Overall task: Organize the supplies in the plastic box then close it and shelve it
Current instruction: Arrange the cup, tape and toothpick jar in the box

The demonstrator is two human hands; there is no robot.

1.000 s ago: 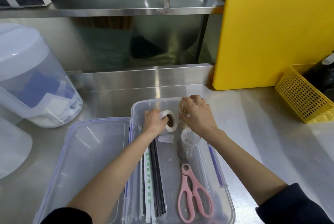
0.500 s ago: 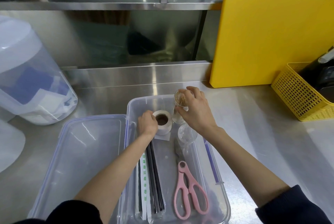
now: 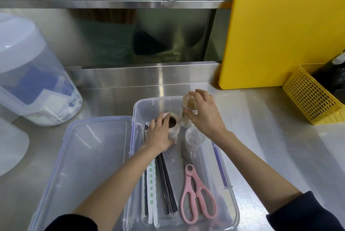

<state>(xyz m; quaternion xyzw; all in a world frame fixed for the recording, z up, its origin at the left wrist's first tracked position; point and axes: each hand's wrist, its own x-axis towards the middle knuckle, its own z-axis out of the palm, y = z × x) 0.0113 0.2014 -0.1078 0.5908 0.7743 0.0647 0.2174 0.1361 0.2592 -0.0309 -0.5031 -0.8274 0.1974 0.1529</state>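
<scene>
Centrally, the clear plastic box (image 3: 228, 196) sits open on the steel desk (image 3: 276, 146), with its lid (image 3: 89, 158) lying flat just beside it on the left. Inside the box, at the far end, the left hand (image 3: 158, 133) grips a white tape roll (image 3: 172, 126), fingers curled round its side. The right hand (image 3: 203, 113) holds a clear toothpick jar (image 3: 188, 108) upright at the far right corner of the box, fingers wrapped over its top. A small clear cup (image 3: 194, 136) lies just behind the jar, nearer the person. Pink scissors (image 3: 197, 195) lie along the right half of the box floor; black straws (image 3: 166, 184) and wrapped chopsticks (image 3: 151, 189) lie along the left half. Beyond the box, a yellow cutting board (image 3: 283, 31) leans upright at the back right, a yellow basket (image 3: 313, 98) stands near it, and a large translucent container (image 3: 28, 74) stands at the left.
</scene>
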